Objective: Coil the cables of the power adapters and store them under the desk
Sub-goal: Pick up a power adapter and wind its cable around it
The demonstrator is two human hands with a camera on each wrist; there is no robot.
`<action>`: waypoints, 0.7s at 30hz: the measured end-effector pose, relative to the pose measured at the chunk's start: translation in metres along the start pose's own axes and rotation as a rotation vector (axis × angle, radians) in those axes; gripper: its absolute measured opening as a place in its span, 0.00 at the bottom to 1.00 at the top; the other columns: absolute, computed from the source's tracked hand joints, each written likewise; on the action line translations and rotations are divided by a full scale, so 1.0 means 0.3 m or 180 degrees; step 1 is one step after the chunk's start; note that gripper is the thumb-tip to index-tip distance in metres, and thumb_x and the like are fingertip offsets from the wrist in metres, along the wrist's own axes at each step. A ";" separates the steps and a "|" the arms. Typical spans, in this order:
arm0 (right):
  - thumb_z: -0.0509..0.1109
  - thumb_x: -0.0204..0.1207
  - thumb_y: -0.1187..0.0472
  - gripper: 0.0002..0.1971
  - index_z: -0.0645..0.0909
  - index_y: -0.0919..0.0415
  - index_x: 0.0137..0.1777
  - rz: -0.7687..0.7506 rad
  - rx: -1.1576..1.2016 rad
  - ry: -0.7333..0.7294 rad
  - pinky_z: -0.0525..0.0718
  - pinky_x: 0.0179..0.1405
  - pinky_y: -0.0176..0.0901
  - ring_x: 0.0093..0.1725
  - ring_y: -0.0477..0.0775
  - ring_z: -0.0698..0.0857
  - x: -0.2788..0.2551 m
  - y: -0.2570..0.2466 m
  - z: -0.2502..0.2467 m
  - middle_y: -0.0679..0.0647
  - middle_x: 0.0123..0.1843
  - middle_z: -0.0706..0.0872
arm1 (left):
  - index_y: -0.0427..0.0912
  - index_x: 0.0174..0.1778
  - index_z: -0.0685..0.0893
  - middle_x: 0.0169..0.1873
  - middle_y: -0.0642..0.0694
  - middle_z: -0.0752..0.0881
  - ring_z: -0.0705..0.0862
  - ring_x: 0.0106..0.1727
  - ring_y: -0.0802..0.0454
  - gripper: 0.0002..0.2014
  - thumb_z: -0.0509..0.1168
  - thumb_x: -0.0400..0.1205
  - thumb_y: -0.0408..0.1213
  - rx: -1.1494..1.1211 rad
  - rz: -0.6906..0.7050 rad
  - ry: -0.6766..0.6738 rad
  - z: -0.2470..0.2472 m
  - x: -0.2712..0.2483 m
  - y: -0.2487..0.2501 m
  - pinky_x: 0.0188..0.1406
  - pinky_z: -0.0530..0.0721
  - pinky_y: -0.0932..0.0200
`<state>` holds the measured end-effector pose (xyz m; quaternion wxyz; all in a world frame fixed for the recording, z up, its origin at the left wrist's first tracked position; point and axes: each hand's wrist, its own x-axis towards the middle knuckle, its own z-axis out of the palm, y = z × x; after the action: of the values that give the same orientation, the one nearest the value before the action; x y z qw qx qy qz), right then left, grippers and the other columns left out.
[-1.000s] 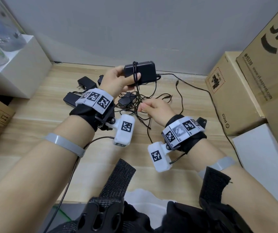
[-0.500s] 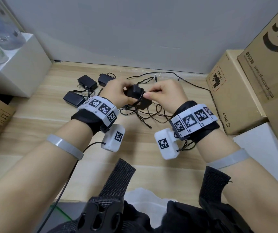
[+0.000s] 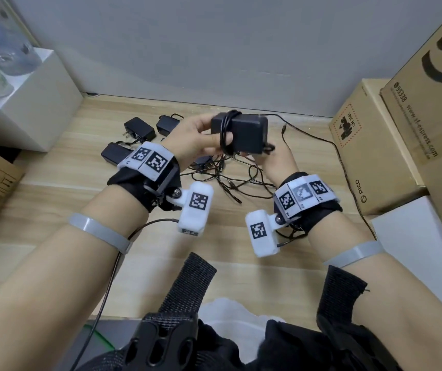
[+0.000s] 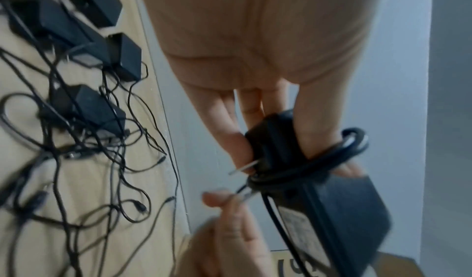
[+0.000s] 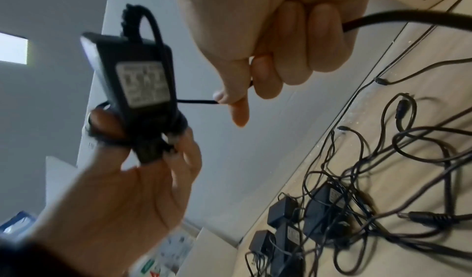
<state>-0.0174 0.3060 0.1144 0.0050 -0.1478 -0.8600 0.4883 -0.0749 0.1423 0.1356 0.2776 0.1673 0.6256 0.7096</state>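
Note:
My left hand point(image 3: 214, 133) holds a black power adapter point(image 3: 244, 133) above the wooden floor, gripping its plug end. Its thin black cable point(image 3: 225, 135) is looped several times around the adapter body and over my left thumb. In the left wrist view the coil point(image 4: 306, 164) crosses the adapter point(image 4: 332, 210) beside the metal prongs. My right hand point(image 3: 265, 155) is just below and right of the adapter, and pinches the free run of the cable point(image 5: 196, 101) between thumb and curled fingers point(image 5: 293, 45). The adapter's label point(image 5: 144, 84) faces the right wrist camera.
Several other black adapters point(image 3: 139, 128) lie on the floor point(image 3: 80, 167) to the left, in a tangle of loose cables point(image 3: 241, 180) under my hands. Cardboard boxes point(image 3: 369, 145) stand at the right, a white box point(image 3: 30, 116) at the left, and a grey wall behind.
Half a second ago both hands were low and close together at the adapter. Now the left hand has lifted it again and the right hand has dropped below it with the cable.

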 end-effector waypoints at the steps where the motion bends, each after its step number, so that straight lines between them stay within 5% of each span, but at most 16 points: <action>1: 0.63 0.80 0.59 0.13 0.82 0.50 0.35 -0.0072 -0.0068 -0.0084 0.73 0.48 0.43 0.40 0.48 0.77 -0.007 0.001 0.012 0.42 0.33 0.80 | 0.42 0.52 0.82 0.42 0.52 0.89 0.88 0.44 0.57 0.16 0.70 0.69 0.28 -0.0164 0.0027 0.0100 0.007 0.008 0.002 0.41 0.86 0.63; 6: 0.61 0.81 0.56 0.13 0.88 0.57 0.50 -0.0346 -0.0325 -0.0301 0.69 0.35 0.35 0.30 0.36 0.72 -0.042 -0.015 0.057 0.38 0.25 0.73 | 0.40 0.50 0.82 0.48 0.45 0.84 0.88 0.45 0.52 0.11 0.70 0.74 0.26 -0.0015 0.0057 0.0563 0.025 0.036 0.011 0.46 0.87 0.59; 10: 0.61 0.81 0.54 0.13 0.88 0.54 0.53 -0.0430 -0.0533 -0.0370 0.70 0.43 0.37 0.45 0.43 0.80 -0.054 -0.032 0.055 0.45 0.41 0.86 | 0.44 0.43 0.81 0.43 0.49 0.84 0.87 0.41 0.54 0.10 0.73 0.72 0.29 0.0436 0.0141 0.0807 0.020 0.038 0.001 0.44 0.87 0.59; 13: 0.63 0.80 0.55 0.12 0.88 0.58 0.49 -0.0562 -0.0590 -0.0391 0.73 0.46 0.43 0.44 0.52 0.80 -0.067 -0.042 0.055 0.55 0.39 0.86 | 0.46 0.41 0.79 0.41 0.50 0.84 0.85 0.38 0.55 0.12 0.76 0.70 0.31 0.0796 0.0245 0.1018 0.017 0.041 -0.015 0.39 0.84 0.61; 16: 0.65 0.79 0.56 0.11 0.88 0.59 0.47 -0.0667 -0.0522 -0.0300 0.80 0.53 0.49 0.47 0.57 0.84 -0.075 -0.059 0.053 0.59 0.42 0.89 | 0.49 0.36 0.78 0.38 0.51 0.84 0.82 0.40 0.55 0.15 0.79 0.66 0.34 0.1150 0.0282 0.1153 0.007 0.041 -0.034 0.47 0.83 0.56; 21: 0.75 0.69 0.53 0.04 0.88 0.50 0.36 -0.0784 -0.0407 0.0131 0.85 0.49 0.53 0.40 0.49 0.86 -0.056 -0.095 0.012 0.49 0.35 0.89 | 0.52 0.34 0.76 0.34 0.56 0.81 0.79 0.38 0.59 0.16 0.78 0.66 0.34 0.1879 0.0280 0.1072 -0.009 0.037 -0.041 0.39 0.76 0.70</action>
<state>-0.0090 0.2850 0.1387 0.0732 -0.0511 -0.9007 0.4252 -0.0831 0.1476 0.1219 0.0792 0.1477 0.8332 0.5270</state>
